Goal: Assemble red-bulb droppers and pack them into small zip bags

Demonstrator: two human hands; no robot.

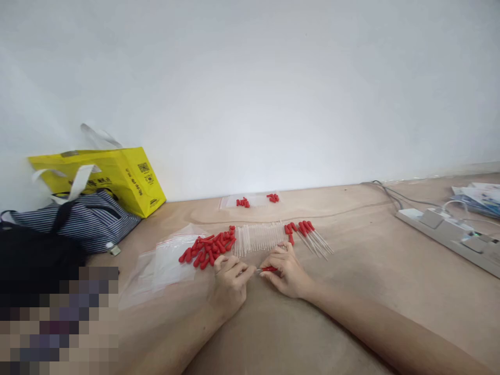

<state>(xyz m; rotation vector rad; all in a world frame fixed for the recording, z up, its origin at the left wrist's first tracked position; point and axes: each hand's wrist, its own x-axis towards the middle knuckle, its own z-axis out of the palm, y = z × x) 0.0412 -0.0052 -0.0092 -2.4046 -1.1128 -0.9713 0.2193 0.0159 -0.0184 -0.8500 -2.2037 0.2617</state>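
Note:
Close to the table's front, my right hand (288, 272) is closed with its fingertips around a red rubber bulb (269, 269). My left hand (231, 283) faces it, fingers pinched on a thin clear glass tube (258, 271), most of it hidden by the fingers. Tube end and bulb meet between the two hands. Just beyond lies a row of clear glass tubes (258, 237). Loose red bulbs (211, 249) are heaped to the left, beside and above my left hand. Right of the row, several droppers (310, 234) with red bulbs on their tubes lie side by side.
Clear plastic bags (167, 260) lie under and left of the bulb heap. Another bag (258, 200) with red bulbs and tubes rests by the wall. A yellow bag (136, 179) and a striped bag (94, 219) stand left; a power strip (437, 226) is right.

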